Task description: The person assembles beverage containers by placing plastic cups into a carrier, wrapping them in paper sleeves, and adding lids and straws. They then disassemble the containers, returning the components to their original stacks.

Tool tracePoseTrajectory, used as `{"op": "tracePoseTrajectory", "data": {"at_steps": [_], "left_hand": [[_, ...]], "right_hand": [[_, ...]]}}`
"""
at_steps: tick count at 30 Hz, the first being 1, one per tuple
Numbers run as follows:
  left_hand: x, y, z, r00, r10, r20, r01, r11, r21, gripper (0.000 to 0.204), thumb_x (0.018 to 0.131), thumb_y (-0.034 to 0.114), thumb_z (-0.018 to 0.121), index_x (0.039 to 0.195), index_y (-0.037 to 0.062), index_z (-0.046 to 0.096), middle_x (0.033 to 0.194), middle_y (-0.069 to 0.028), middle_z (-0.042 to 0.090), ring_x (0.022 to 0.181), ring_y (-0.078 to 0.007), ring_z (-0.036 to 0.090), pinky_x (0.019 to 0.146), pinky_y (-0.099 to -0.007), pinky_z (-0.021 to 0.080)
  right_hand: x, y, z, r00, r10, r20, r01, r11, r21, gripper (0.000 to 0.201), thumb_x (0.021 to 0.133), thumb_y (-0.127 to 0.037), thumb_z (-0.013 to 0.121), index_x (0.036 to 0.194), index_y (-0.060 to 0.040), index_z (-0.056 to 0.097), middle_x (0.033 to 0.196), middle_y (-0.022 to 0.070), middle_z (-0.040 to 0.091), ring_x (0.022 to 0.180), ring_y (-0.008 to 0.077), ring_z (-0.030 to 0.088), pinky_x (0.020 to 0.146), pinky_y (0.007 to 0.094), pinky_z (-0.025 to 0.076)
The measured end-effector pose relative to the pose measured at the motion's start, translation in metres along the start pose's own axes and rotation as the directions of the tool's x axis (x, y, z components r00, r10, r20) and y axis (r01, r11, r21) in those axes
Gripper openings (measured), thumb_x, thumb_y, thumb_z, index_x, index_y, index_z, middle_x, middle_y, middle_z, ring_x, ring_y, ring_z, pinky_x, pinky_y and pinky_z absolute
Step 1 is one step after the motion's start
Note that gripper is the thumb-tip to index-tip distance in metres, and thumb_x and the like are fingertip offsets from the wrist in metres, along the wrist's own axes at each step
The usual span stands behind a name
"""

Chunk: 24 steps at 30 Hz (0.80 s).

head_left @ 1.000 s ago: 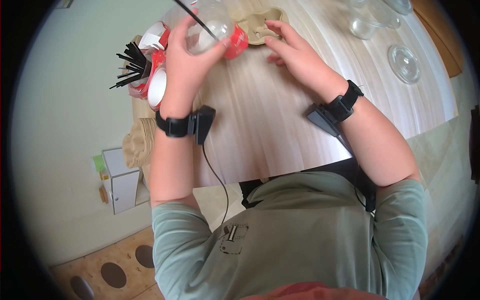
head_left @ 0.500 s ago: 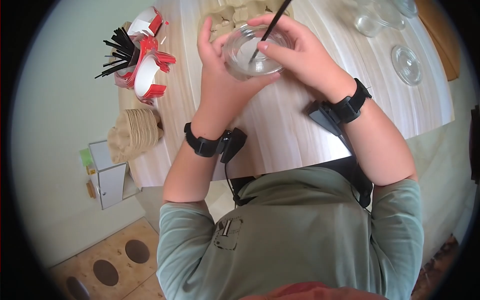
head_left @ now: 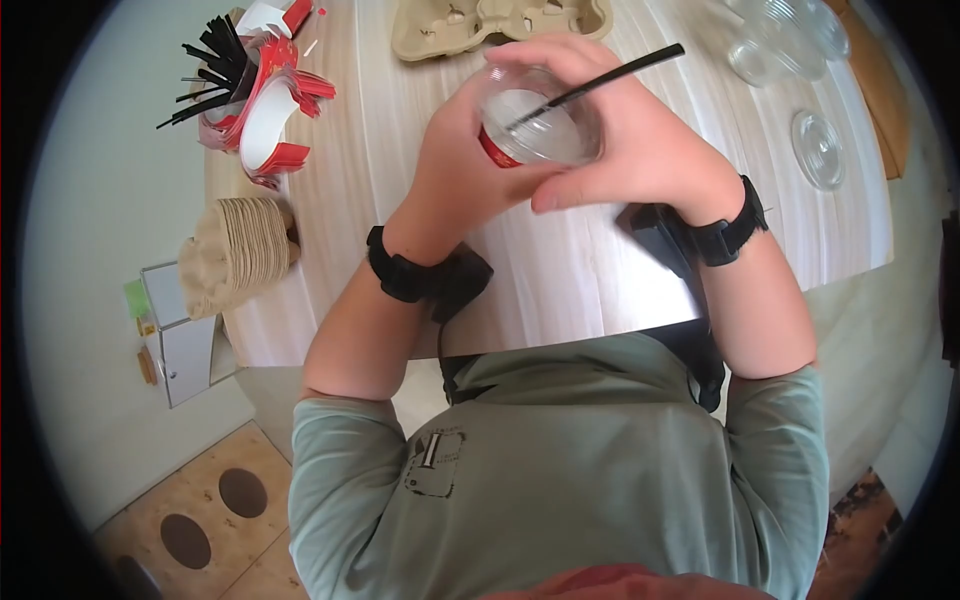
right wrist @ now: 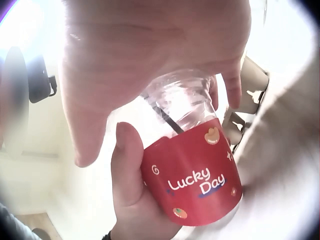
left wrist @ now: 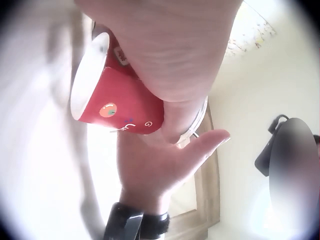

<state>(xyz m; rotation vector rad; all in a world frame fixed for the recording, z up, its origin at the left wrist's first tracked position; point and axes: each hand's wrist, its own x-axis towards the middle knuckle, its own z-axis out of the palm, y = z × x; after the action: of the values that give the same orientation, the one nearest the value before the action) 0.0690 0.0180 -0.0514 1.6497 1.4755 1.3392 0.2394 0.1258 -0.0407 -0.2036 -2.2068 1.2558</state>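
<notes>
Between both hands is a clear plastic cup wrapped in a red paper sleeve printed "Lucky Day". A black straw leans out of its top toward the right. My left hand grips the cup around the sleeve, its thumb along the near side in the right wrist view. My right hand arches around the clear upper part, fingers loosely extended over the far side. Its thumb stands out away from the cup. In the left wrist view, the sleeve's white inner side shows at the cup's base end.
A pulp cup carrier lies beyond the hands. Leftward are red-and-white sleeves, a bundle of black straws and a stack of pulp carriers. Clear cups and a clear lid are on the right.
The left hand has brought the cup rightward from the left side to meet the right hand. The right thumb, over the cup top half a second ago, now stands away from it. The straw tilts further right.
</notes>
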Motion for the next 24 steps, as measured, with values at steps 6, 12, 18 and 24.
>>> {"op": "tracePoseTrajectory", "data": {"at_steps": [6,12,18,24], "left_hand": [[-0.004,-0.003,0.000,0.999,0.020,0.026,-0.022,0.998,0.066,0.069,0.066,0.011,0.088,0.127,-0.0012,0.058,0.116,-0.0116,0.068,0.107,-0.0214,0.065,0.095,-0.0342,0.052],[-0.004,-0.010,-0.002,0.999,-0.019,0.032,0.022,0.997,-0.079,0.064,0.066,0.012,0.088,0.122,-0.0007,0.059,0.109,-0.0094,0.068,0.099,-0.0196,0.064,0.090,-0.0331,0.052],[-0.003,-0.002,-0.009,0.994,-0.065,0.088,0.056,0.993,0.104,0.061,0.065,0.018,0.091,0.114,-0.0011,0.061,0.100,-0.0113,0.068,0.091,-0.0224,0.066,0.081,-0.0348,0.053],[-0.004,0.012,0.000,0.997,-0.068,0.049,0.061,0.990,0.125,0.060,0.066,0.019,0.088,0.116,-0.0017,0.060,0.103,-0.0156,0.070,0.095,-0.0308,0.068,0.083,-0.0388,0.054]], "right_hand": [[0.000,-0.001,0.006,1.000,-0.025,0.009,0.026,0.999,-0.040,0.083,0.071,-0.009,0.081,0.149,-0.0082,0.052,0.133,0.0099,0.055,0.117,0.0249,0.053,0.106,0.0386,0.043],[0.000,0.001,0.007,0.999,-0.038,0.011,0.038,0.999,-0.035,0.080,0.072,-0.005,0.075,0.149,-0.0077,0.051,0.130,0.0091,0.053,0.116,0.0240,0.051,0.106,0.0380,0.042],[-0.001,-0.004,0.007,0.999,-0.002,0.036,0.003,0.999,-0.038,0.083,0.071,-0.005,0.075,0.150,-0.0069,0.049,0.130,0.0084,0.052,0.118,0.0236,0.051,0.106,0.0352,0.041],[-0.003,-0.009,0.011,0.989,0.146,0.038,-0.147,0.989,0.026,0.076,0.071,-0.002,0.071,0.144,-0.0043,0.050,0.129,0.0083,0.051,0.118,0.0232,0.052,0.108,0.0362,0.041]]}}
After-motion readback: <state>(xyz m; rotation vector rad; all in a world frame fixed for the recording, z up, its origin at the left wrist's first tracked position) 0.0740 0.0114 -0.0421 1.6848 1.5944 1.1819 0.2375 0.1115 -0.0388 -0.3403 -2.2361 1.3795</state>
